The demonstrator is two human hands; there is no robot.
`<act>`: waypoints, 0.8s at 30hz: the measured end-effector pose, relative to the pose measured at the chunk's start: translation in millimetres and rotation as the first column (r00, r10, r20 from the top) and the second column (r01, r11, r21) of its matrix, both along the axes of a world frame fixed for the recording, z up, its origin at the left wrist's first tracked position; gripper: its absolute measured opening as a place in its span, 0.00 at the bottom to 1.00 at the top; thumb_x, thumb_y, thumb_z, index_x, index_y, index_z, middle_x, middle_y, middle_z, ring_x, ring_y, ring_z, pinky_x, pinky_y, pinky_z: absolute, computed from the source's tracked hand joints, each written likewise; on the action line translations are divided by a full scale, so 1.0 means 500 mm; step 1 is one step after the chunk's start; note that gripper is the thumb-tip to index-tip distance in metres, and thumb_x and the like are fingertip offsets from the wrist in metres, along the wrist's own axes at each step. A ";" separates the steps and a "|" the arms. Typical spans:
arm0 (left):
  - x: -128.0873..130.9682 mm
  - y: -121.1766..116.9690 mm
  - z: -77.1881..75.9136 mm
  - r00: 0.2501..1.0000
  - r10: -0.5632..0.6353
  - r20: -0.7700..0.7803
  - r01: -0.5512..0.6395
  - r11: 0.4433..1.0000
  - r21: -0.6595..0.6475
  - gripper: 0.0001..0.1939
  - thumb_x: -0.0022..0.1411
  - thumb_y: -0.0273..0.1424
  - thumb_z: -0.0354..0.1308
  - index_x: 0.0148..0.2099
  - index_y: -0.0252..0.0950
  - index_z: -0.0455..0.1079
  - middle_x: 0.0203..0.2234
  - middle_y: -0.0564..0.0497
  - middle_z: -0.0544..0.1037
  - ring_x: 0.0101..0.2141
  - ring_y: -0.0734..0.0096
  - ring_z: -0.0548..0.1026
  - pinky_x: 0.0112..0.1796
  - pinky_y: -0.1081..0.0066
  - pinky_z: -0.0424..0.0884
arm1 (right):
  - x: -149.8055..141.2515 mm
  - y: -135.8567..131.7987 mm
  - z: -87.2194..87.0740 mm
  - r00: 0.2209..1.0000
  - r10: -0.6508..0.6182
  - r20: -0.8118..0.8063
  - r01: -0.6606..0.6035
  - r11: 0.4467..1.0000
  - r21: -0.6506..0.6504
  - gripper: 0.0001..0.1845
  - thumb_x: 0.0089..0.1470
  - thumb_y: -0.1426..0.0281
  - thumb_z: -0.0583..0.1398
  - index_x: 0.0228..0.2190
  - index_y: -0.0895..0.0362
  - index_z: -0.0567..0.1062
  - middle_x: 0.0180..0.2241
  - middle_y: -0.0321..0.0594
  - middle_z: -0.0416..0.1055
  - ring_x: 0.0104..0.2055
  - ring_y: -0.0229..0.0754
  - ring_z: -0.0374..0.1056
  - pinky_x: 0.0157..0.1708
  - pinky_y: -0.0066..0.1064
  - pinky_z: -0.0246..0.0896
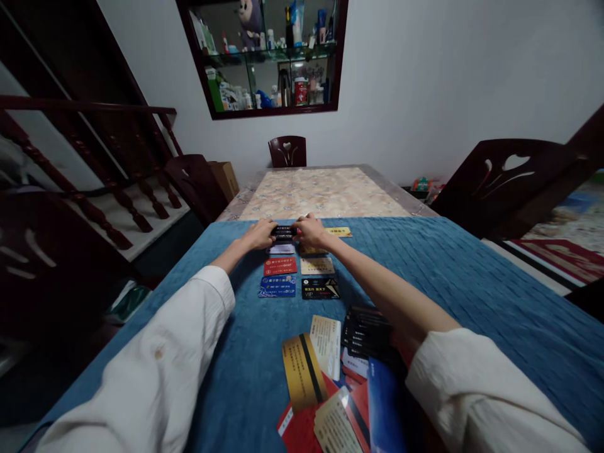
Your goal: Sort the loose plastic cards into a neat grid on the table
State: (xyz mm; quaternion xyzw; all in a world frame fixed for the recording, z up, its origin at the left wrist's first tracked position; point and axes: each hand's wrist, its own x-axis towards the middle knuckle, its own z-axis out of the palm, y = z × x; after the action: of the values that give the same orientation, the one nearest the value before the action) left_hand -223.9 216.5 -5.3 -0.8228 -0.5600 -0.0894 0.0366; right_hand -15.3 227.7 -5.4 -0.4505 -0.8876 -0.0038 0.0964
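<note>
Both my hands reach to the far part of the blue cloth and hold a black card [284,233] between them. My left hand [259,234] has its fingers on the card's left end. The fingers of my right hand [309,231] grip its right end. Just below lies a pale card [282,249], partly covered. Nearer to me are a red card [280,266], a cream card [318,265], a blue card [277,287] and a black VIP card [321,288], laid in two columns. A yellow card [340,232] lies right of my right hand.
A loose heap of cards lies close to me, with a gold card [304,371], a fan of black cards [365,333] and a blue card [384,402]. The blue cloth [406,264] covers the near table. Dark chairs [500,176] stand around it.
</note>
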 end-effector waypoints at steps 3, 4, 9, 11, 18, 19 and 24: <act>-0.001 0.025 -0.008 1.000 0.026 0.000 -0.026 0.999 -0.029 0.20 0.52 0.25 0.59 0.49 0.34 0.75 0.46 0.43 0.78 0.49 0.56 0.74 0.51 0.64 0.71 | -0.012 0.016 -0.007 1.000 -0.028 0.014 0.029 0.999 -0.024 0.22 0.59 0.63 0.59 0.54 0.50 0.75 0.57 0.48 0.69 0.58 0.59 0.58 0.47 0.44 0.58; -0.001 0.032 -0.010 0.999 0.034 -0.004 -0.034 0.999 -0.041 0.19 0.52 0.24 0.59 0.48 0.34 0.75 0.46 0.44 0.78 0.49 0.56 0.74 0.51 0.65 0.71 | -0.016 0.020 -0.008 0.999 -0.038 0.020 0.039 0.999 -0.034 0.22 0.59 0.63 0.59 0.54 0.50 0.75 0.57 0.48 0.70 0.59 0.59 0.58 0.48 0.44 0.58; 0.004 0.052 -0.015 0.998 0.066 -0.021 -0.068 0.992 -0.102 0.16 0.52 0.24 0.58 0.44 0.34 0.77 0.40 0.45 0.81 0.46 0.56 0.77 0.49 0.66 0.72 | -0.031 0.036 -0.009 0.996 -0.075 0.055 0.079 0.993 -0.093 0.23 0.58 0.64 0.59 0.54 0.49 0.76 0.57 0.47 0.71 0.60 0.61 0.58 0.51 0.46 0.57; 0.004 0.054 -0.018 0.997 0.078 -0.027 -0.081 0.989 -0.123 0.16 0.52 0.24 0.57 0.44 0.35 0.78 0.39 0.46 0.81 0.45 0.56 0.77 0.48 0.67 0.72 | -0.035 0.037 -0.008 0.994 -0.082 0.071 0.090 0.990 -0.112 0.23 0.57 0.65 0.59 0.54 0.48 0.76 0.56 0.46 0.72 0.61 0.61 0.57 0.52 0.47 0.56; 0.002 0.064 -0.026 0.993 0.107 -0.045 -0.113 0.978 -0.173 0.17 0.53 0.23 0.57 0.46 0.35 0.77 0.40 0.46 0.82 0.46 0.58 0.77 0.47 0.69 0.72 | -0.042 0.032 -0.004 0.991 -0.080 0.111 0.096 0.985 -0.146 0.23 0.56 0.68 0.57 0.53 0.50 0.77 0.56 0.46 0.72 0.61 0.62 0.56 0.52 0.50 0.58; 0.002 0.065 -0.027 0.993 0.110 -0.046 -0.117 0.977 -0.177 0.18 0.53 0.23 0.57 0.46 0.35 0.77 0.40 0.46 0.81 0.46 0.58 0.77 0.48 0.69 0.72 | -0.042 0.030 -0.003 0.990 -0.079 0.114 0.096 0.985 -0.147 0.23 0.56 0.69 0.57 0.53 0.50 0.77 0.56 0.47 0.72 0.61 0.61 0.56 0.52 0.50 0.58; 0.003 0.070 -0.030 0.992 0.118 -0.043 -0.124 0.976 -0.179 0.20 0.52 0.23 0.57 0.48 0.35 0.77 0.42 0.46 0.81 0.48 0.58 0.76 0.49 0.69 0.71 | -0.040 0.023 -0.001 0.989 -0.087 0.121 0.104 0.985 -0.138 0.24 0.56 0.70 0.56 0.54 0.51 0.76 0.58 0.48 0.70 0.61 0.60 0.56 0.52 0.51 0.59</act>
State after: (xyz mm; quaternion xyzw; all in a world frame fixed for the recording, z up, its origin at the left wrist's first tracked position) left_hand -222.4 251.5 -20.5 -0.7884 -0.6143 -0.0223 -0.0243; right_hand -35.1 239.0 -5.8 -0.4974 -0.8669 0.0299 0.0122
